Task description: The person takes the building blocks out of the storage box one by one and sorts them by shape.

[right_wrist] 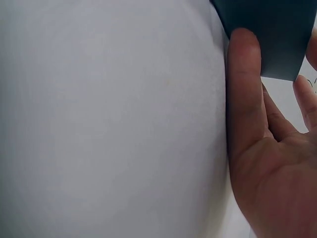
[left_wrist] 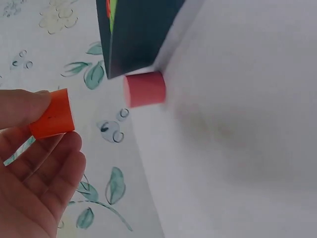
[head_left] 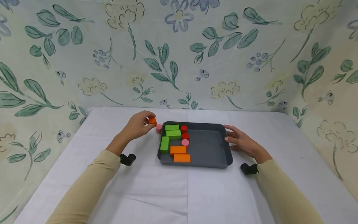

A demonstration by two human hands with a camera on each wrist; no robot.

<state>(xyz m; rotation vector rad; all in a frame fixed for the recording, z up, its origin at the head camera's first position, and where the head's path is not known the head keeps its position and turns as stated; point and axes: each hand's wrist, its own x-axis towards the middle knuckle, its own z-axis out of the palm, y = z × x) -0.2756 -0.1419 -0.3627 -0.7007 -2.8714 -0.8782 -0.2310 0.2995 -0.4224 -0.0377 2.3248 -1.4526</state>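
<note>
Fingers and thumb of left hand pinching a small orange cylinder, thumb across one side, fingertips under the other, clear of the white tablecloth and just outside the far-left corner of the dark grey tray. Probably a light, stiff, painted wooden block: smooth and a little slippery, not fragile, best gripped across its curved wall or flat against its two round ends. Short and stubby, so hardly any long axis; in the left wrist view tilted, one flat end turned up toward the tray, the other hidden against the fingers.

Just beside it on the cloth, a pink cylinder, lying on its side against the tray's outer corner by the left wrist view.

Right hand with fingers straight and relaxed, thumb laid against the tray's right wall, gripping nothing, steadying at most.

Inside the tray, along its left side: three green rectangular blocks, two orange rectangular blocks nearer the wearer, two red cylinders and another pink cylinder standing on end beside them.
</note>
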